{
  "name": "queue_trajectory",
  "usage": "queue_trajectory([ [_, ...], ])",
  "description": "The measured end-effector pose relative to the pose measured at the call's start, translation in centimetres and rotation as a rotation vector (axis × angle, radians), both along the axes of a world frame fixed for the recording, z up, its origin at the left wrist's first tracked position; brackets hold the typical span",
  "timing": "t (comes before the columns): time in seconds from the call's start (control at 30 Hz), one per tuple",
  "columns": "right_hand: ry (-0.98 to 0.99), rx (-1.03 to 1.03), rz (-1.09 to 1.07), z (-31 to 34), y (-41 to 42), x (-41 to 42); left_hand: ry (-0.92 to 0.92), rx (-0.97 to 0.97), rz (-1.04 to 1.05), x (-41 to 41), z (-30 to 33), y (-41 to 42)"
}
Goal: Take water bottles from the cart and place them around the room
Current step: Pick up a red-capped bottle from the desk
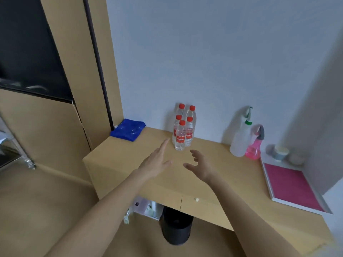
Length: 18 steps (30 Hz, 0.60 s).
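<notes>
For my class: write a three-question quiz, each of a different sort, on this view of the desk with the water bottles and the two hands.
1. True or false: the left hand is gripping a water bottle.
2. How many red caps show in the group of water bottles?
3. What lies at the desk's far left corner? A) blue cloth B) pink spray bottle C) pink tray

Key
1. False: both it and the right hand are open, short of the bottles.
2. Five.
3. A: the blue cloth; the pink spray bottle and pink tray are to the right.
</notes>
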State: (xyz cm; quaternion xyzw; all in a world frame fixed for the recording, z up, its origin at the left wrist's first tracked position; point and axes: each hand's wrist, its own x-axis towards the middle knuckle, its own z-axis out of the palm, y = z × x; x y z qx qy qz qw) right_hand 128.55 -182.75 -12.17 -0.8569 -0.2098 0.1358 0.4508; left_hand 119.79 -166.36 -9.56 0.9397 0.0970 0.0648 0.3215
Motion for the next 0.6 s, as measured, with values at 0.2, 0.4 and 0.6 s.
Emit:
queue_trajectory([
  [0.2, 0.091, 0.035, -0.027, -2.3, 4.5, 11.0, 0.11, -0.06, 0.016, 10.8, -2.1, 3.8],
  [0.4, 0.134, 0.082, -0.078, -4.0, 7.8, 17.1, 0.133, -0.17, -0.009, 17.2, -3.2, 6.7],
  [0.6, 0.18, 0.047, -0.174, -6.4, 9.6, 19.5, 0.137, -0.257, -0.142, 22.0, -5.6, 8.9],
])
